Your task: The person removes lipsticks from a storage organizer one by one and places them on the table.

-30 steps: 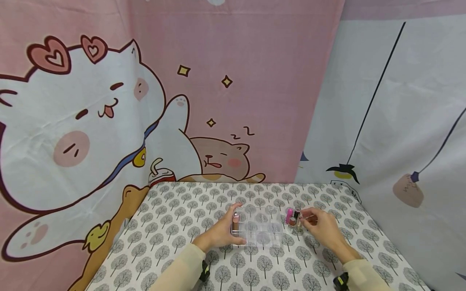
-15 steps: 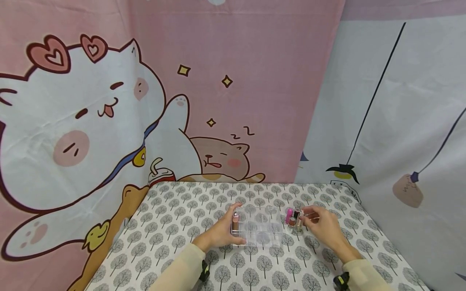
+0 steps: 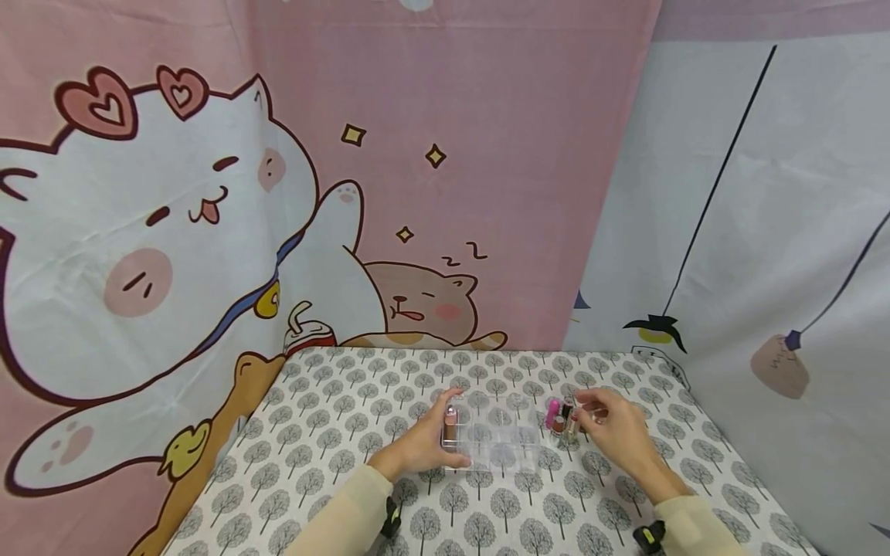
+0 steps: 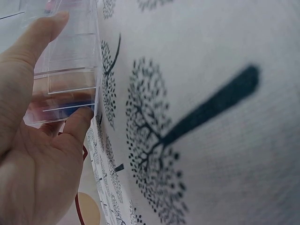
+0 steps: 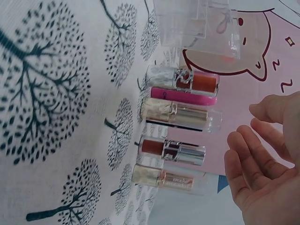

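Note:
My left hand (image 3: 420,446) grips the left end of a clear plastic divided box (image 3: 502,448), thumb on the near side and fingers on the far side. A pinkish-brown lip tube (image 3: 450,426) lies in its leftmost compartment. My right hand (image 5: 265,164) hovers beside a cluster of lip tubes, its fingers bent loosely with nothing between them. The right wrist view shows these tubes upright: an orange-brown one (image 5: 204,84), a bright pink one (image 5: 185,96), a gold one (image 5: 190,115), a brown one with a silver end (image 5: 190,153) and a peach one (image 5: 177,180).
The table wears a white cloth (image 3: 389,510) printed with grey trees. Behind it hangs a pink cartoon curtain (image 3: 514,193), with a pale one (image 3: 765,232) at the right. The tube cluster stands just right of the box.
My right hand has shifted slightly away from the lip tubes, and its fingertips are now a little apart from them. My left hand and the box have stayed in place.

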Motion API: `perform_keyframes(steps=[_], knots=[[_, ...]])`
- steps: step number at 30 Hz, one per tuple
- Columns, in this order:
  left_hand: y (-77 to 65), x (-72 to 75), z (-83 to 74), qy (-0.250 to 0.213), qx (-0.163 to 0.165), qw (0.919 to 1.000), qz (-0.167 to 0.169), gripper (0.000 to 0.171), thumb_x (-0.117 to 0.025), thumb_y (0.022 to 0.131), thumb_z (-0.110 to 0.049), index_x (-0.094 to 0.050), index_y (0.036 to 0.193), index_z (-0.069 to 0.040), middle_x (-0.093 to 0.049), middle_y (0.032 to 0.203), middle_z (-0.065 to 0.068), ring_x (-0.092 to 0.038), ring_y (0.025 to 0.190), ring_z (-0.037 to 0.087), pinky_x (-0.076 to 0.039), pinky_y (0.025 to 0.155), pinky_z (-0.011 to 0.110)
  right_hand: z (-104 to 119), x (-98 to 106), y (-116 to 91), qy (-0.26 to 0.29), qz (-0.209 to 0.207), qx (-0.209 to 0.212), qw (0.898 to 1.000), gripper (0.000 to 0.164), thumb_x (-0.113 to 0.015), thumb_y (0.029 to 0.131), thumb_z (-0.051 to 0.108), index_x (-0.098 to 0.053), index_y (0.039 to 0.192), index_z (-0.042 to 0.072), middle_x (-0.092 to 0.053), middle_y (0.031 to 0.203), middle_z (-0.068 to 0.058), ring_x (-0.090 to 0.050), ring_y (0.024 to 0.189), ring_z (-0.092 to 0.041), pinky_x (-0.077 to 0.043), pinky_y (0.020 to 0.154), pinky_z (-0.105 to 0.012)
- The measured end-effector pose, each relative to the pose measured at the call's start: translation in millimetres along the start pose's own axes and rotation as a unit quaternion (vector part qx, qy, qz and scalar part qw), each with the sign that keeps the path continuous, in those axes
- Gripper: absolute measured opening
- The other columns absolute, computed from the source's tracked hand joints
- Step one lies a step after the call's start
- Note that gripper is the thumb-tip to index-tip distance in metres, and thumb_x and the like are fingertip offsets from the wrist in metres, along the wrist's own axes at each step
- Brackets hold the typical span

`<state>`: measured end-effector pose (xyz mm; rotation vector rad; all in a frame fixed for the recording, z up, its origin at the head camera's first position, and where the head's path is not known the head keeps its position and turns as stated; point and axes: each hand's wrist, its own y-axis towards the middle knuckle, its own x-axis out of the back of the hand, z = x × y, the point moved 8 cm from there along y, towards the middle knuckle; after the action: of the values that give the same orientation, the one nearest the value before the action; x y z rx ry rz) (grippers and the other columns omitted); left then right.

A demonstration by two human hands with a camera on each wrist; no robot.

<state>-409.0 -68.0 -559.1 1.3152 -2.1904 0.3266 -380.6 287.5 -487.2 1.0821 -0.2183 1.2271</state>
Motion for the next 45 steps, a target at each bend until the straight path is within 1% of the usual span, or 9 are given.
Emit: perform_keyframes(steps=[5, 12, 19, 27, 33, 37, 41, 42, 45], knots=[[-1.2, -0.4, -1.6, 0.0, -0.002, 1.0, 0.001, 0.134, -0.107, 0.087, -0.031, -0.014, 0.179, -0.058, -0.037, 0.186, 0.029, -0.054, 0.162, 0.048, -0.042, 0.135, 0.074, 9, 0, 1, -0.001, -0.011, 0.015, 1.0, 0.028, -0.089, 0.098, 0.0, -0.084, 0.125, 0.003, -0.086, 0.11, -0.01, -0.081, 0.09, -0.019, -0.072, 0.08, -0.032], [-0.6, 0.0, -0.6, 0.0, 0.001, 1.0, 0.004, 0.134, -0.107, 0.087, -0.031, -0.014, 0.179, -0.058, -0.04, 0.185, 0.027, -0.057, 0.16, 0.046, -0.044, 0.134, 0.074, 23, 0, 1, -0.003, -0.025, 0.052, 0.998, 0.028, -0.091, 0.097, 0.001, -0.085, 0.123, 0.005, -0.087, 0.112, -0.011, -0.081, 0.091, -0.017, -0.073, 0.082, -0.043], [1.1, -0.5, 1.6, 0.003, 0.002, 1.0, 0.005, 0.136, -0.108, 0.085, -0.033, -0.013, 0.179, -0.059, -0.041, 0.184, 0.026, -0.061, 0.155, 0.043, -0.045, 0.134, 0.072, 34, -3, 1, -0.001, -0.033, 0.07, 0.997, 0.033, -0.094, 0.092, -0.004, -0.086, 0.122, 0.006, -0.088, 0.113, -0.01, -0.083, 0.092, -0.025, -0.073, 0.083, -0.042], [2.4, -1.2, 3.1, 0.004, 0.006, 1.0, 0.005, 0.136, -0.108, 0.085, -0.034, -0.012, 0.177, -0.064, -0.041, 0.184, 0.025, -0.062, 0.154, 0.041, -0.047, 0.133, 0.071, 46, -9, 1, 0.008, -0.04, 0.08, 0.996, 0.033, -0.094, 0.091, -0.004, -0.086, 0.121, 0.006, -0.087, 0.106, -0.008, -0.081, 0.089, -0.021, -0.071, 0.078, -0.037], [1.7, -1.8, 6.0, -0.001, 0.009, 0.9999, 0.004, 0.136, -0.107, 0.086, -0.033, -0.011, 0.176, -0.066, -0.038, 0.186, 0.026, -0.057, 0.16, 0.046, -0.046, 0.133, 0.074, 54, -19, 1, 0.019, -0.028, 0.08, 0.996, 0.029, -0.09, 0.094, -0.004, -0.086, 0.12, 0.008, -0.086, 0.102, -0.001, -0.078, 0.085, -0.01, -0.07, 0.074, -0.031], [1.3, -1.7, 5.6, 0.002, 0.01, 0.9999, 0.004, 0.137, -0.107, 0.087, -0.034, -0.009, 0.177, -0.065, -0.034, 0.189, 0.026, -0.052, 0.165, 0.047, -0.042, 0.135, 0.074, 61, -27, 1, 0.023, -0.017, 0.075, 0.997, 0.026, -0.091, 0.095, -0.003, -0.086, 0.119, 0.007, -0.085, 0.101, -0.002, -0.078, 0.083, -0.01, -0.069, 0.072, -0.029], [1.2, -1.9, 4.5, 0.001, 0.011, 0.9999, 0.004, 0.137, -0.107, 0.086, -0.033, -0.009, 0.177, -0.066, -0.032, 0.19, 0.025, -0.051, 0.166, 0.048, -0.042, 0.136, 0.075, 67, -35, 2, 0.03, 0.0, 0.056, 0.998, 0.028, -0.092, 0.095, -0.001, -0.086, 0.12, 0.008, -0.084, 0.103, -0.001, -0.076, 0.084, -0.009, -0.071, 0.074, -0.036], [1.0, -1.8, 4.1, 0.001, 0.012, 0.9999, 0.004, 0.138, -0.107, 0.086, -0.033, -0.009, 0.177, -0.066, -0.031, 0.19, 0.025, -0.051, 0.166, 0.048, -0.041, 0.136, 0.075, 68, -37, 2, 0.031, 0.005, 0.049, 0.998, 0.028, -0.092, 0.095, 0.0, -0.086, 0.12, 0.01, -0.084, 0.103, 0.0, -0.075, 0.083, -0.008, -0.071, 0.084, -0.041], [-0.3, -0.9, 2.7, 0.0, 0.013, 0.9999, 0.003, 0.141, -0.107, 0.086, -0.032, -0.007, 0.178, -0.065, -0.028, 0.192, 0.025, -0.048, 0.168, 0.049, -0.039, 0.137, 0.076, 73, -44, 3, 0.03, 0.017, 0.05, 0.998, 0.028, -0.092, 0.096, 0.003, -0.086, 0.123, 0.011, -0.085, 0.105, 0.0, -0.072, 0.082, -0.007, -0.069, 0.082, -0.045]])
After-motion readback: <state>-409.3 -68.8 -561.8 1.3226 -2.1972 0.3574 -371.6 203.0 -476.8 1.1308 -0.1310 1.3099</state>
